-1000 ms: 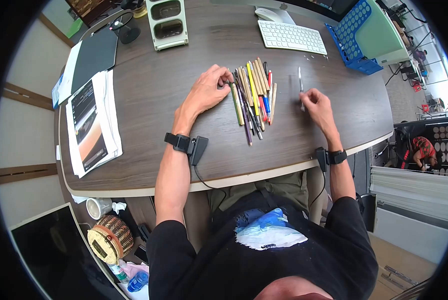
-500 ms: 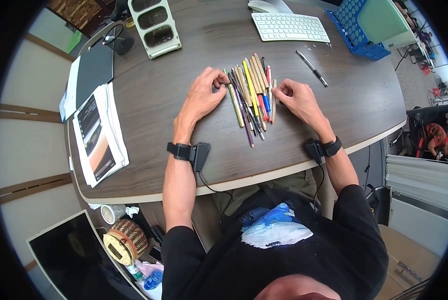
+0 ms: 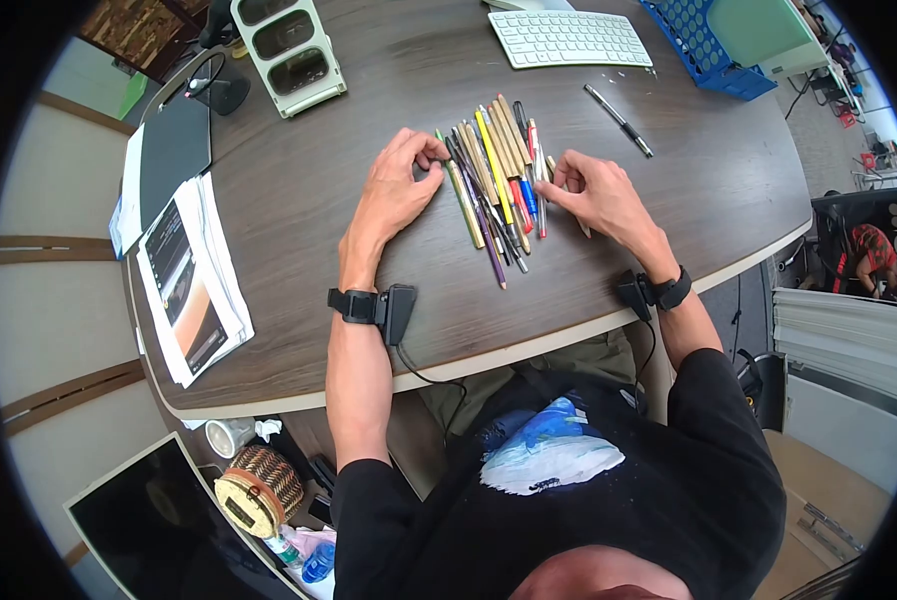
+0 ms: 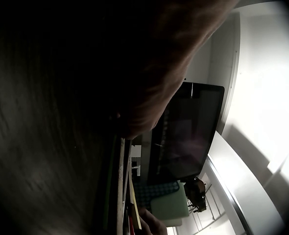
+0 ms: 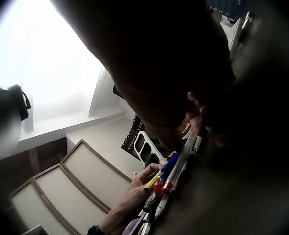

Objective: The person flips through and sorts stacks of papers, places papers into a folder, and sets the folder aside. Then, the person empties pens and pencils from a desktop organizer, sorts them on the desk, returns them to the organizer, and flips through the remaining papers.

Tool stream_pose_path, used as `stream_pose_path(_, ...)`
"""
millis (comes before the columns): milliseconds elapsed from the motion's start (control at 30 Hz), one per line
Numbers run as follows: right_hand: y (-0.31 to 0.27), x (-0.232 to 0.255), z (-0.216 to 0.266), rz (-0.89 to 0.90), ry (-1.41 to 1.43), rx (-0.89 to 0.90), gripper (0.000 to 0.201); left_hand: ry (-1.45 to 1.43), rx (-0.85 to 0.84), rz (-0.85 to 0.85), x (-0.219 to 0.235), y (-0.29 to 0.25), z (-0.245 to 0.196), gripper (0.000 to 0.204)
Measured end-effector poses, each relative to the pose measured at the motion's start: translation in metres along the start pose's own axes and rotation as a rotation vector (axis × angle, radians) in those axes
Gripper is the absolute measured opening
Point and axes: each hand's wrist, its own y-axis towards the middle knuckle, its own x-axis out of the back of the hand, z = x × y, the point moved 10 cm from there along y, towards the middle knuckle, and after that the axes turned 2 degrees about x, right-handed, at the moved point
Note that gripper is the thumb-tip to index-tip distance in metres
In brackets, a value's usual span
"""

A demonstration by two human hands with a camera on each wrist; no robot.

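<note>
Pencils and pens lie in a loose bundle on the table (image 3: 298, 200), among them a yellow pencil (image 3: 493, 165) and a purple one (image 3: 495, 262). My left hand (image 3: 393, 190) rests at the bundle's left side, its bent fingertips by the upper end of a green pencil (image 3: 470, 215). On the right side, my right hand (image 3: 603, 200) has thumb and fingers around a clear pen with a red end (image 5: 176, 169). A wooden pencil (image 3: 583, 228) slants partly beneath that hand. In the left wrist view the left hand (image 4: 156, 93) is dark and its fingertips are hidden.
A black-and-clear pen (image 3: 618, 120) lies apart at the right. Behind are a white keyboard (image 3: 568, 40), a blue basket (image 3: 708, 65), a white three-slot holder (image 3: 293, 60) and a mesh cup (image 3: 223, 95). Papers (image 3: 193, 280) and a dark folder (image 3: 176, 150) lie left.
My right hand let go of the black-and-clear pen and moved left to the bundle. The wooden pencil at the bundle's right edge has turned to a slant. My left hand stays beside the bundle.
</note>
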Motion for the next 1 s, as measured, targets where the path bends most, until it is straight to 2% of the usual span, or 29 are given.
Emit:
stream_pose_path(67,-0.001,-0.004,0.002,0.034,-0.025,-0.021,0.039,0.002,0.002,0.001,-0.001,-0.001,0.001,0.015)
stream_pose_path(167,0.001,-0.004,0.006,-0.020,-0.129,0.046,0.035,0.015,0.012,0.000,0.000,0.000,0.001,0.015)
stream_pose_path(233,-0.004,0.001,0.022,-0.124,-0.232,0.182,0.029,0.010,-0.010,-0.005,0.000,-0.001,-0.003,0.015)
stream_pose_path(267,-0.005,0.004,0.024,-0.124,-0.230,0.180,0.029,0.011,-0.010,-0.002,0.000,-0.001,-0.003,0.015)
stream_pose_path(333,-0.005,-0.001,0.014,0.048,-0.063,-0.006,0.028,0.018,-0.003,0.005,0.000,-0.001,-0.002,0.015)
stream_pose_path(467,-0.005,0.001,0.006,-0.021,-0.071,0.083,0.027,0.028,-0.013,0.002,0.000,-0.001,-0.003,0.016)
stream_pose_path(533,-0.006,0.001,-0.003,-0.038,0.108,0.069,0.023,0.027,-0.003,0.001,0.000,-0.001,-0.002,0.016)
stream_pose_path(567,-0.006,-0.001,-0.010,-0.037,0.106,0.069,0.023,0.025,-0.002,0.001,0.000,-0.002,-0.002,0.016)
stream_pose_path(633,-0.006,-0.003,-0.011,-0.017,0.396,0.124,0.020,0.027,-0.011,0.002,-0.001,-0.001,-0.002,0.016)
stream_pose_path(667,-0.008,-0.001,-0.015,-0.019,0.395,0.120,0.020,0.024,-0.013,0.005,-0.002,-0.001,-0.001,0.016)
stream_pose_path(733,-0.015,-0.005,-0.006,0.111,0.743,0.008,0.023,0.034,-0.035,-0.001,-0.001,-0.001,-0.003,0.016)
stream_pose_path(933,-0.021,-0.003,0.009,0.155,0.962,0.055,0.029,0.057,-0.030,0.003,-0.001,0.000,-0.001,0.016)
stream_pose_path(1000,-0.021,-0.004,0.012,0.155,1.012,0.013,0.029,0.042,-0.040,-0.006,-0.001,0.000,-0.002,0.016)
